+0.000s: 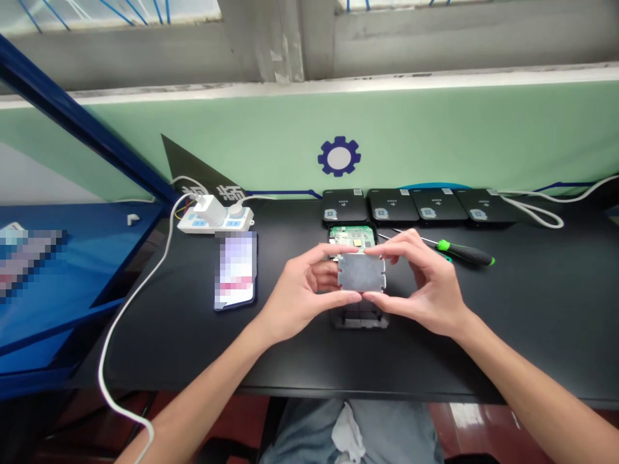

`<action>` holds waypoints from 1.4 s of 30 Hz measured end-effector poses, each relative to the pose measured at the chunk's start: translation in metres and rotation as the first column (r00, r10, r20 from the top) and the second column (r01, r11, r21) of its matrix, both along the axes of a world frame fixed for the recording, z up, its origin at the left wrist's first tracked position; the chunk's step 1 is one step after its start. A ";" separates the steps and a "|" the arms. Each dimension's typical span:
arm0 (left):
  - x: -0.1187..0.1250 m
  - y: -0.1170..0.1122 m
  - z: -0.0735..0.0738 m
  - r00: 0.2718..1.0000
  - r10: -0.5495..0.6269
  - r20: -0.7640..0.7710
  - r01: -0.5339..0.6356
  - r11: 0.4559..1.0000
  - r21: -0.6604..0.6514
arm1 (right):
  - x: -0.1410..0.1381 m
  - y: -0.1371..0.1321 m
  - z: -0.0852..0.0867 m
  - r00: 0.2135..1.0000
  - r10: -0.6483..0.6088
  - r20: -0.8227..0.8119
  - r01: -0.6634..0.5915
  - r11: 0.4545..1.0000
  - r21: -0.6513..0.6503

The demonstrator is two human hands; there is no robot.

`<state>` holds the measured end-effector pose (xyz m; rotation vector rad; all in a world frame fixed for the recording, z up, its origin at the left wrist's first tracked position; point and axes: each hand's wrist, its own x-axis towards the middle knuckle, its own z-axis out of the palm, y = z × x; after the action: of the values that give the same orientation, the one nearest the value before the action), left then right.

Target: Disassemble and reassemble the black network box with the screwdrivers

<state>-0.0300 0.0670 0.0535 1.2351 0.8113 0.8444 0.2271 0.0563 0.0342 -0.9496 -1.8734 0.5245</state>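
Note:
A thin grey metal plate (362, 273) is held above the black table (532, 309) between both hands. My left hand (300, 296) pinches its left edge with thumb and fingers. My right hand (425, 283) pinches its right edge the same way. Directly behind the plate lies an opened device with a green circuit board (352, 236). Below the plate, a black frame part (360, 317) rests on the table, partly hidden by my hands.
Several black devices (418, 206) line the back edge. A green-handled screwdriver (459, 251) lies to the right. A phone (235, 269) and a white power strip (215, 218) with a trailing white cable sit on the left. A blue shelf (72, 270) stands further left.

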 end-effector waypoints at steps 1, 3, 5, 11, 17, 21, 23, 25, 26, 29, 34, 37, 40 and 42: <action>0.001 0.006 0.000 1.000 -0.017 -0.008 0.017 1.000 0.015 | 0.001 0.001 -0.001 1.000 -0.013 -0.008 0.013 1.000 -0.006; 0.004 0.016 0.000 0.999 -0.041 -0.013 0.042 0.998 0.041 | 0.003 0.003 -0.002 0.999 -0.031 -0.014 0.031 0.999 -0.015; 0.007 0.022 -0.003 0.999 -0.053 -0.003 0.053 0.997 0.061 | 0.005 0.004 -0.003 0.998 -0.060 0.003 0.060 0.998 -0.003; 0.013 0.020 -0.022 0.999 -0.010 0.052 0.006 0.997 0.080 | 0.003 0.004 -0.001 0.975 -0.140 0.175 0.114 0.982 0.152; 0.009 0.013 -0.033 0.996 -0.008 0.086 0.002 0.997 0.079 | 0.001 0.003 0.000 0.947 -0.147 0.286 0.076 0.966 0.246; 0.007 0.013 -0.033 0.999 -0.007 0.045 0.003 0.996 0.092 | 0.002 0.005 -0.002 0.948 -0.126 0.291 0.056 0.969 0.240; 0.007 0.014 -0.033 0.999 -0.010 0.034 0.007 0.996 0.088 | 0.003 0.006 -0.003 0.949 -0.113 0.293 0.044 0.972 0.232; 0.007 0.014 -0.034 0.999 -0.016 0.038 0.013 0.997 0.082 | 0.003 0.006 -0.004 0.951 -0.108 0.291 0.041 0.973 0.227; 0.008 0.014 -0.033 0.999 -0.020 0.040 0.017 0.996 0.084 | 0.003 0.006 -0.005 0.951 -0.107 0.289 0.041 0.973 0.226; 0.007 0.015 -0.032 0.999 -0.019 0.030 0.016 0.993 0.113 | 0.003 0.006 -0.005 0.953 -0.113 0.280 0.048 0.972 0.230; 0.005 0.015 -0.031 1.000 -0.016 -0.007 0.017 0.988 0.155 | 0.002 0.007 -0.006 0.955 -0.116 0.275 0.050 0.970 0.236; 0.005 0.016 -0.032 1.000 -0.011 -0.027 0.016 0.983 0.181 | 0.001 0.007 -0.007 0.955 -0.118 0.273 0.051 0.969 0.243; 0.005 0.016 -0.033 0.999 -0.006 -0.038 0.013 0.979 0.205 | 0.001 0.007 -0.007 0.952 -0.129 0.276 0.059 0.966 0.250; 0.005 0.016 -0.032 0.999 -0.005 -0.042 0.014 0.977 0.214 | 0.001 0.006 -0.007 0.951 -0.130 0.281 0.058 0.966 0.251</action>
<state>-0.0248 0.0827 0.0212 1.4499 0.7610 0.9191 0.2278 0.0627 0.0275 -0.9890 -2.0878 0.0939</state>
